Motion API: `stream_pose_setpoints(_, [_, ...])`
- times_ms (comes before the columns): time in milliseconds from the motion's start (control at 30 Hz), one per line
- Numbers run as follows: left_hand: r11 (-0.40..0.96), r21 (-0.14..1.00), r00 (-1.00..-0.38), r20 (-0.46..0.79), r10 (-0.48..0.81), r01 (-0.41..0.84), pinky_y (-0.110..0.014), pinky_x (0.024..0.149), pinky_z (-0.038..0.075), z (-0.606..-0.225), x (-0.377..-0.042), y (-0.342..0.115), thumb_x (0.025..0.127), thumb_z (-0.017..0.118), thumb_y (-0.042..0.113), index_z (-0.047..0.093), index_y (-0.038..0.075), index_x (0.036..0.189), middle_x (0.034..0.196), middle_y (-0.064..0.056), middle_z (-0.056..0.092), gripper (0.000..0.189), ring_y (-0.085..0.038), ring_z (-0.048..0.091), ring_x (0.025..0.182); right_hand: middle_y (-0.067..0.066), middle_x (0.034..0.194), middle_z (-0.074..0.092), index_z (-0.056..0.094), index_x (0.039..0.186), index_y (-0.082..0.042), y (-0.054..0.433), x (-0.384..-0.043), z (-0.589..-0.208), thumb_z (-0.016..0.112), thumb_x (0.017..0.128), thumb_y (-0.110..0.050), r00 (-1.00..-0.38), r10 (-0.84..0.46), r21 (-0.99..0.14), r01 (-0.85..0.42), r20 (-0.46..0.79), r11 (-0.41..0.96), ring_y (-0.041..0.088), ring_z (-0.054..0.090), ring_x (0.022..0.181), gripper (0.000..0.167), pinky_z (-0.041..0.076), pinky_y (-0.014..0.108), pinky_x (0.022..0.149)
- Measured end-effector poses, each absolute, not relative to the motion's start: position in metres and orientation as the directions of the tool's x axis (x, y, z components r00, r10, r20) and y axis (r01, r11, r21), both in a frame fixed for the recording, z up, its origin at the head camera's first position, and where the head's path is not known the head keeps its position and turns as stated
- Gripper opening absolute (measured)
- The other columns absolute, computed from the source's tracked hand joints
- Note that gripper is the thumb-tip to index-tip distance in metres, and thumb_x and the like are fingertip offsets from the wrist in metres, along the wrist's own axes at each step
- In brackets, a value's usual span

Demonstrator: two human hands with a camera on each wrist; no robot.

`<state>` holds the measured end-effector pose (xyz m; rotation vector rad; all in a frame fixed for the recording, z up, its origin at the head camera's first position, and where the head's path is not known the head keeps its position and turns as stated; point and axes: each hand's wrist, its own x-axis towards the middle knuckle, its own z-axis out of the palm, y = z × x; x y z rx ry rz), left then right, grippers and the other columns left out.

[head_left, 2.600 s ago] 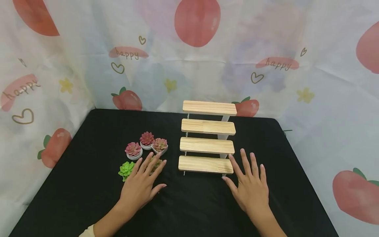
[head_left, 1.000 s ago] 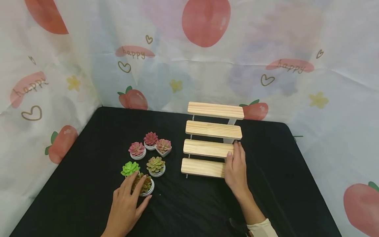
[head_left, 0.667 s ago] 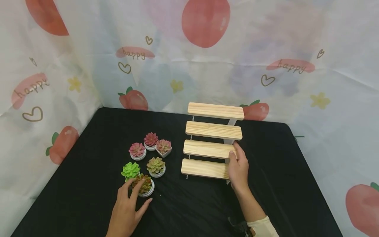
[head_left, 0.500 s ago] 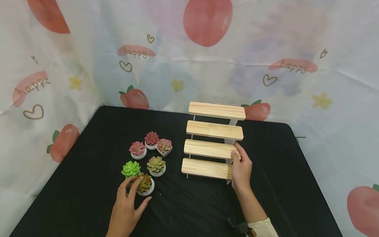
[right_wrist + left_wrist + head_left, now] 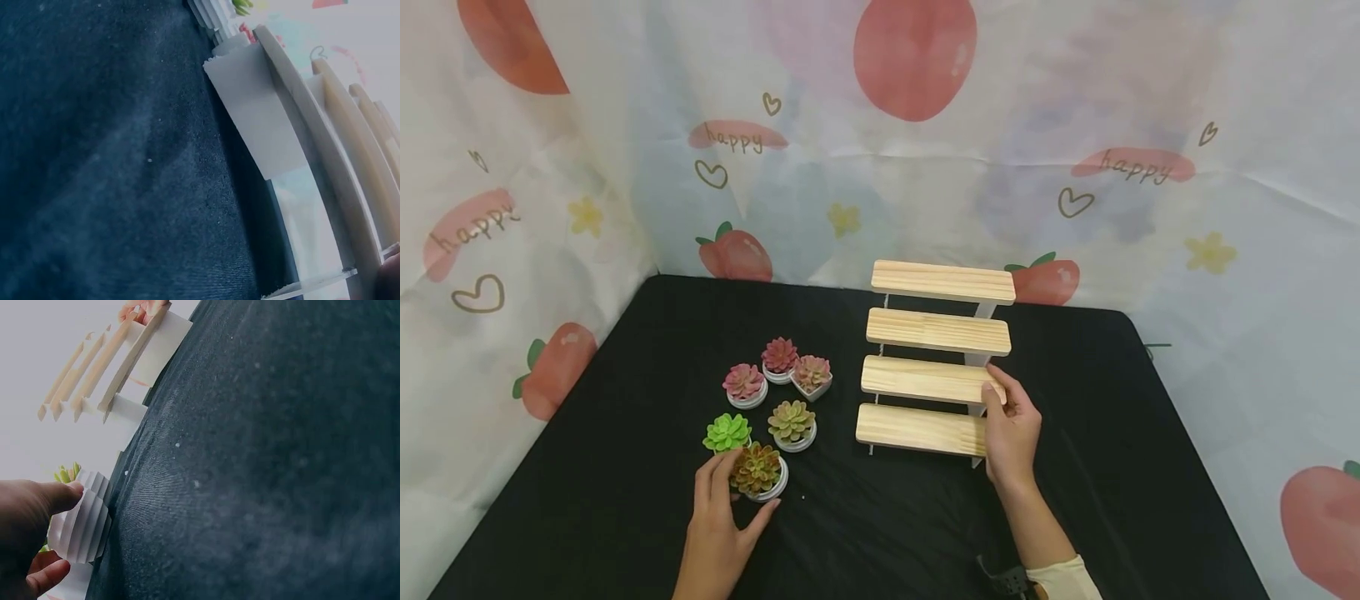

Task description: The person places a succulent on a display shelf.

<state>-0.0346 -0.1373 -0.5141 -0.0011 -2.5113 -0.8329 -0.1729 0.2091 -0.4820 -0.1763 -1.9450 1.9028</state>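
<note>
My left hand (image 5: 718, 521) is at the brown-green potted succulent (image 5: 757, 469), thumb at the near side of its rim and fingers curled round its left side. In the left wrist view its ribbed white pot (image 5: 81, 531) lies between thumb and fingers. My right hand (image 5: 1013, 429) grips the right end of a tiered wooden display stand (image 5: 925, 379), thumb on the second-lowest board and fingers beyond it. In the right wrist view the stand's boards (image 5: 312, 125) and white side panel (image 5: 256, 106) show, with only a bit of the hand at the edge.
Beyond the left hand stand a bright green succulent (image 5: 727, 432), an olive one (image 5: 792, 421), a pink one (image 5: 744, 382), a dark red one (image 5: 780, 356) and a pink-green one in an angular pot (image 5: 812, 374). A black cloth (image 5: 865, 533) covers the table; a printed curtain (image 5: 820, 167) surrounds it.
Both hands were spread flat at first. The right hand has moved onto the stand's right side and grips a board; the left has drawn back and closed round the brown-green succulent's pot.
</note>
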Motion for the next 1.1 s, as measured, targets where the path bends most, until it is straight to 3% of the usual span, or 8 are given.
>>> stream_pose_setpoints(133, [0.788,0.604,-0.880,0.431,-0.201,0.116,-0.044,0.069,0.059,-0.516,-0.033,-0.135,0.062,0.101,0.003,0.041,0.001,0.145,0.132,-0.023,0.041,0.102,-0.033,0.060,0.101,0.022,0.137,0.061,0.065,0.129,0.010,0.203,-0.167,-0.471,0.057,0.102,0.005,-0.904,0.371,-0.974,-0.224,0.212,0.011,0.016,0.052,0.095,0.029,0.041,0.019,0.067])
stream_pose_setpoints(267, [0.760,0.643,-0.868,0.426,-0.253,0.094,-0.046,0.070,0.058,-0.518,-0.032,-0.133,0.061,0.100,0.000,0.036,0.000,0.147,0.132,-0.024,0.038,0.107,-0.034,0.059,0.106,0.029,0.137,0.058,0.062,0.127,0.014,0.198,-0.161,-0.460,0.058,0.101,0.006,-0.910,0.355,-0.972,-0.235,0.215,-0.014,0.017,0.054,0.094,0.027,0.043,0.019,0.069])
stream_pose_setpoints(433, [0.776,0.623,-0.849,0.461,-0.258,0.103,-0.047,0.077,0.056,-0.524,-0.032,-0.132,0.059,0.101,-0.001,0.039,0.001,0.145,0.131,-0.025,0.038,0.106,-0.036,0.053,0.114,0.024,0.139,0.058,0.063,0.128,0.011,0.199,-0.163,-0.468,0.058,0.103,0.003,-0.915,0.334,-0.972,-0.235,0.224,0.008,0.020,0.054,0.106,0.027,0.045,0.020,0.077])
stream_pose_setpoints(600, [0.763,0.636,-0.861,0.446,-0.244,0.113,-0.059,0.092,0.049,-0.525,-0.033,-0.128,0.059,0.101,-0.002,0.043,0.002,0.141,0.130,-0.024,0.038,0.100,-0.039,0.046,0.119,0.011,0.135,0.062,0.067,0.128,0.001,0.208,-0.170,-0.488,0.059,0.104,-0.003,-0.908,0.338,-0.968,-0.240,0.248,0.066,0.019,0.050,0.084,0.025,0.040,0.020,0.064])
stream_pose_setpoints(667, [0.758,0.643,-0.866,0.437,-0.244,0.111,-0.058,0.093,0.048,-0.526,-0.034,-0.126,0.060,0.100,-0.002,0.045,0.003,0.141,0.130,-0.023,0.038,0.098,-0.038,0.045,0.120,0.011,0.133,0.062,0.067,0.128,0.000,0.208,-0.170,-0.487,0.059,0.104,-0.003,-0.908,0.334,-0.967,-0.242,0.254,0.077,0.019,0.048,0.078,0.025,0.040,0.020,0.062])
stream_pose_setpoints(933, [0.792,0.574,-0.852,0.504,-0.143,0.207,-0.053,0.084,0.054,-0.526,-0.036,-0.126,0.051,0.103,-0.004,0.052,0.005,0.141,0.128,-0.020,0.044,0.104,-0.035,0.053,0.112,0.011,0.132,0.062,0.066,0.128,0.001,0.211,-0.170,-0.485,0.057,0.105,-0.001,-0.909,0.329,-0.967,-0.239,0.256,0.093,0.022,0.052,0.085,0.025,0.043,0.024,0.065])
stream_pose_setpoints(1100, [0.793,0.562,-0.865,0.493,-0.091,0.237,-0.048,0.092,0.047,-0.525,-0.039,-0.129,0.052,0.103,-0.002,0.053,0.005,0.138,0.127,-0.015,0.055,0.100,-0.031,0.052,0.112,0.019,0.135,0.060,0.063,0.128,0.008,0.208,-0.166,-0.474,0.054,0.104,0.004,-0.910,0.322,-0.965,-0.243,0.262,0.098,0.021,0.053,0.089,0.026,0.043,0.025,0.067])
